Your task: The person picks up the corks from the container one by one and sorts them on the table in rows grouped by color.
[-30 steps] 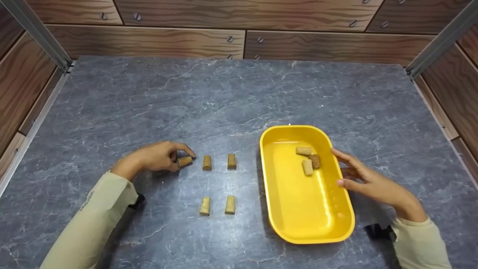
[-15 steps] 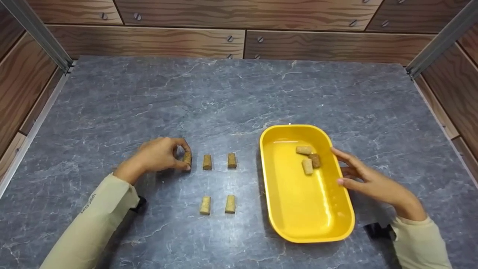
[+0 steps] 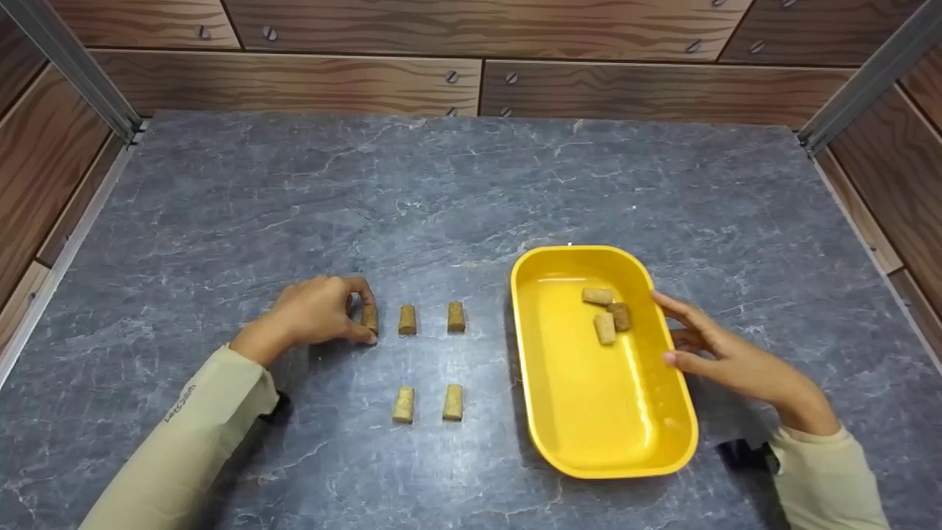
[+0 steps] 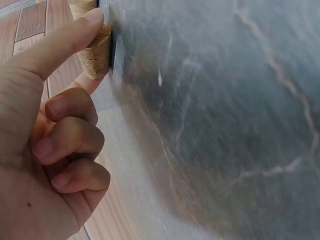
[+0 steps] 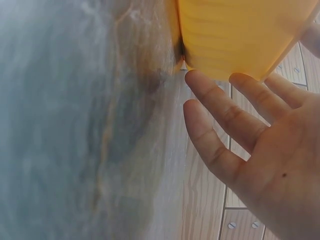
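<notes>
In the head view, my left hand [image 3: 313,311] pinches a brown cork piece [image 3: 369,316] between thumb and forefinger, on the table left of a darker cork [image 3: 408,319] and another [image 3: 456,316]. The left wrist view shows the pinched cork [image 4: 96,57] between thumb and finger, the other fingers curled. My right hand [image 3: 725,357] touches the right rim of the yellow tray [image 3: 524,368], its fingers loosely spread, thumb on the edge. In the right wrist view, the fingers of the right hand [image 5: 265,130] lie beside the yellow tray wall [image 5: 240,35].
Two lighter corks, one at left [image 3: 403,405] and one at right [image 3: 453,403], lie nearer the front of the table [image 3: 368,184]. Inside the tray are a pale cork [image 3: 597,296], a dark cork [image 3: 620,316] and another pale one [image 3: 605,329]. Wood-patterned panels [image 3: 294,81] stand behind.
The cork at my left hand has turned from lying nearly sideways to lengthwise, pinched by thumb and forefinger, and has shifted slightly nearer the front. My right hand and the tray have stayed put.
</notes>
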A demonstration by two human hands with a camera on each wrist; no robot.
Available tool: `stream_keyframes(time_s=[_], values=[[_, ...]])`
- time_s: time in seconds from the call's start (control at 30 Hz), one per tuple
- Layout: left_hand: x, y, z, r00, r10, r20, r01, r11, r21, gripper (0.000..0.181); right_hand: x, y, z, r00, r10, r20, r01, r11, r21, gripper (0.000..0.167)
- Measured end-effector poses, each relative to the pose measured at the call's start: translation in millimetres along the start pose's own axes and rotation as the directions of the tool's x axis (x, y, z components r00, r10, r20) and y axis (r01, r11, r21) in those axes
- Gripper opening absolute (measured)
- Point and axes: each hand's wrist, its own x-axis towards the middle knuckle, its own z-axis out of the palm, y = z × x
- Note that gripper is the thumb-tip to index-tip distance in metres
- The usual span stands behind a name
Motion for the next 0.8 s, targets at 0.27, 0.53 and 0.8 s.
stream_keyframes(time_s=[0.27, 0.53, 0.8], values=[[-2.4, -0.9, -7.1, 0.999, -0.003, 0.035, 0.004, 1.000, -0.021, 0.057, 0.0, 0, 0, 1.000, 0.004, -0.004, -0.004, 1.000, -0.006, 0.070], [-9.4, 7.7, -26.2, 0.999, 0.034, -0.041, -0.039, 0.992, -0.122, 0.061, 0.0, -1, -1, 1.000, -0.010, 0.006, 0.009, 1.000, 0.012, 0.070], [-10.6, 23.4, -38.2, 0.977, 0.093, -0.193, -0.133, 0.969, -0.208, 0.051, -0.5, 1, -2, 0.999, -0.040, 0.026, 0.040, 0.999, 0.011, 0.069]])
